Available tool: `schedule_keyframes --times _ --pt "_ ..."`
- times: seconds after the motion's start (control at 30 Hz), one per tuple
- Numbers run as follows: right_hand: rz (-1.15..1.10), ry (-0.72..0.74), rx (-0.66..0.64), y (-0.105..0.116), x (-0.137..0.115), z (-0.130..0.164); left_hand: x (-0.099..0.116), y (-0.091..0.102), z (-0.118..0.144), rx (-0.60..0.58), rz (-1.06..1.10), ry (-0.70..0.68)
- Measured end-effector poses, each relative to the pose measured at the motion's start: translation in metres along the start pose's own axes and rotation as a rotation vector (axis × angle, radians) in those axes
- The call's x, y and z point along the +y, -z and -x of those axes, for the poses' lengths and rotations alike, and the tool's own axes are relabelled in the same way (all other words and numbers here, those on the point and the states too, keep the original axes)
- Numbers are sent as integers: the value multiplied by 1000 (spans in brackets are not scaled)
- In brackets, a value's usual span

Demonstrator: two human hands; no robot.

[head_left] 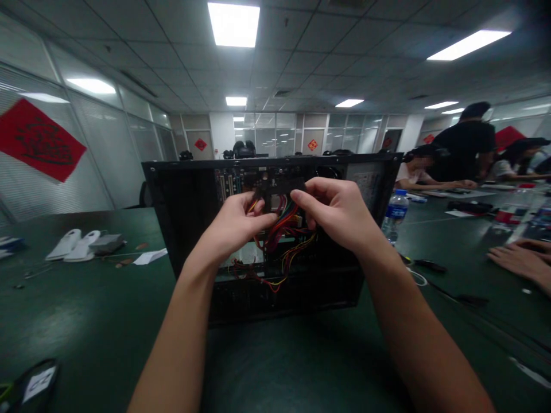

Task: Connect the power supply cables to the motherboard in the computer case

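Note:
A black computer case (181, 229) stands on the table with its open side towards me. Both my hands reach into it, near the motherboard (279, 179). A bundle of red, yellow, green and black power cables (282, 226) runs between them and hangs down in loops. My left hand (235, 221) is closed on the cables, its thumb lying across the bundle. My right hand (333, 209) pinches at the upper right end of the same bundle. Its fingertips are partly hidden, and I cannot make out the connector there.
The green table (107, 327) carries white plastic pieces (77, 245) and a grey block (107, 244) on the left. A water bottle (396, 215) and black cables (469, 299) lie to the right. Another person's hands (523, 261) rest at the right edge; more people sit behind.

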State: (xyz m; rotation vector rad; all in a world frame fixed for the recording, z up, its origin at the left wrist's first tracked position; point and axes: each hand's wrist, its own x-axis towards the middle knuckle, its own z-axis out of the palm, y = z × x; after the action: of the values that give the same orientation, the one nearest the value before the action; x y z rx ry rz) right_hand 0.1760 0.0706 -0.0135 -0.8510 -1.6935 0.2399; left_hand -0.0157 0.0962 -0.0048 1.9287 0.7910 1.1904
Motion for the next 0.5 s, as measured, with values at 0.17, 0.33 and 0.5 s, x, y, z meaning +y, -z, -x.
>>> schedule_keyframes --times 0.17,0.33,0.5 --pt "-93 -4 43 -2 -1 -1 0 11 4 -61 23 -95" --pt "-158 -13 20 1 -2 -2 -4 16 6 -193 34 -84" --pt "-210 -38 -12 0 -3 -2 -4 14 3 -91 38 -97"
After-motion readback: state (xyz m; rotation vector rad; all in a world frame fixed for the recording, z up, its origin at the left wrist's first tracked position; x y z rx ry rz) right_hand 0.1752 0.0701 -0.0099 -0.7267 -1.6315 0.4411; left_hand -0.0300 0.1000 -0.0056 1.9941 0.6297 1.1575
